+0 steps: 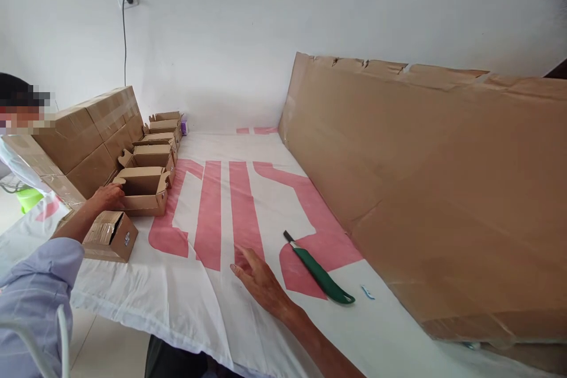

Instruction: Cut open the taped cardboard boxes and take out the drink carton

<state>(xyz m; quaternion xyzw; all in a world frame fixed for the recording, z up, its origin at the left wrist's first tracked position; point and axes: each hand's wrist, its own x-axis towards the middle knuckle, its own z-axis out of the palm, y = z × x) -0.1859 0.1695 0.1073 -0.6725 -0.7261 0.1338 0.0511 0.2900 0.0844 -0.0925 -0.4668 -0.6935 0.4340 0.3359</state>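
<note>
My left hand (107, 195) reaches out from a light blue sleeve, and its fingers curl on the left flap of the nearest small open cardboard box (144, 189). My right hand (259, 279) lies flat and open on the white sheet with red shapes (212, 212), holding nothing. A green-handled knife (321, 274) lies on the sheet just right of that hand, its blade pointing away from me. A small closed, taped box (110, 236) sits under my left forearm.
More small open boxes (155, 144) stand in a row toward the wall. Large taped cartons (88, 130) are stacked at left. A big cardboard sheet (443, 189) leans along the right side. Another person sits at the far left edge.
</note>
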